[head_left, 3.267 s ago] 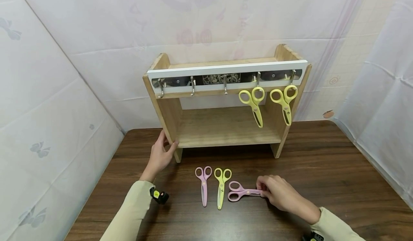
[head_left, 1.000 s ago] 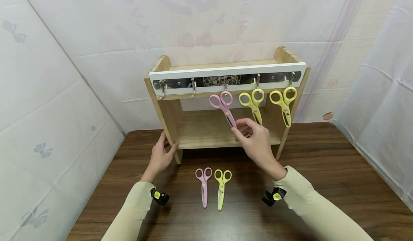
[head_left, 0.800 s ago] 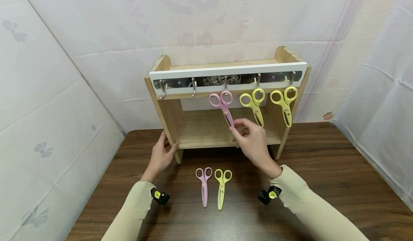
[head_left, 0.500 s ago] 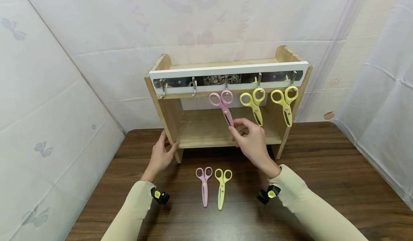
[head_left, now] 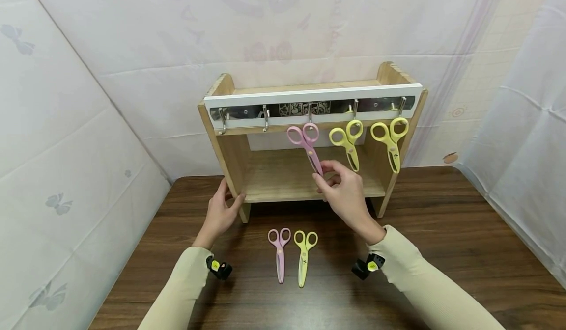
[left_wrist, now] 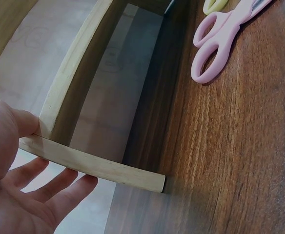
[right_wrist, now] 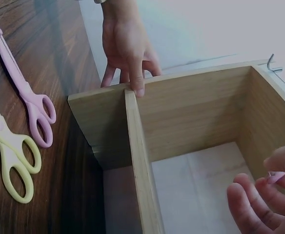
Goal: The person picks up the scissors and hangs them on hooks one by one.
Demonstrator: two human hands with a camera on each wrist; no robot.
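My right hand (head_left: 349, 192) pinches a pair of pink scissors (head_left: 308, 148) by the blade tip, handles upward. Their right finger loop overlaps the end of the middle hook (head_left: 310, 111) in the head view. In the right wrist view only the pink tip (right_wrist: 275, 177) shows between thumb and fingers. My left hand (head_left: 219, 214) grips the left side panel of a small wooden shelf (head_left: 287, 170); the left wrist view has the thumb (left_wrist: 25, 122) at the front edge and fingers against the outer face. Yellow scissors (head_left: 348, 143) and another yellow pair (head_left: 391, 143) hang from the two right hooks.
Pink scissors (head_left: 280, 256) and yellow scissors (head_left: 303, 259) lie side by side on the dark wooden table (head_left: 247, 300), in front of the shelf. Two bare hooks, the far-left hook (head_left: 222, 121) and its neighbour hook (head_left: 265, 119), stick out from the white rail (head_left: 283, 94).
My right hand has raised the pink scissors off the table to the middle hook. Over the last second they have barely shifted there. The left hand stays on the shelf's side.
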